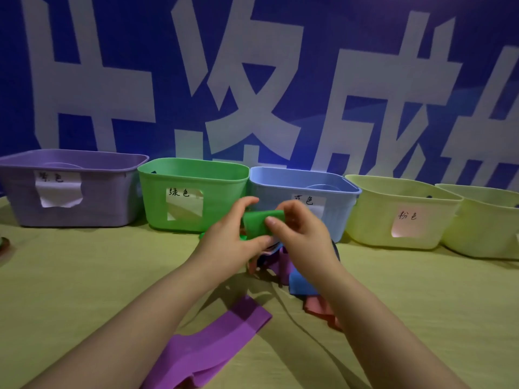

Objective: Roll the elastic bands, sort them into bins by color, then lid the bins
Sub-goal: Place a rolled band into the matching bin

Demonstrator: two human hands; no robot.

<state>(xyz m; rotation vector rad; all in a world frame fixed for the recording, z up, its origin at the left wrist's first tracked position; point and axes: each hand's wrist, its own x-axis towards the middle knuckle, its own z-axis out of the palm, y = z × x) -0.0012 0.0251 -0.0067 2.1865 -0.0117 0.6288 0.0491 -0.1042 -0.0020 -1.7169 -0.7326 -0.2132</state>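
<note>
Pinching a rolled green band (258, 223) between them, the left hand (229, 244) and right hand (302, 234) hold it above the bench (84, 276), just in front of the green bin (157, 204) and blue bin (338, 217). 1 purple band (213, 341) lies flat on the bench between the forearms.

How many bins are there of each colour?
purple bin: 1
green bin: 1
blue bin: 1
yellow bins: 2
Total: 5
</note>
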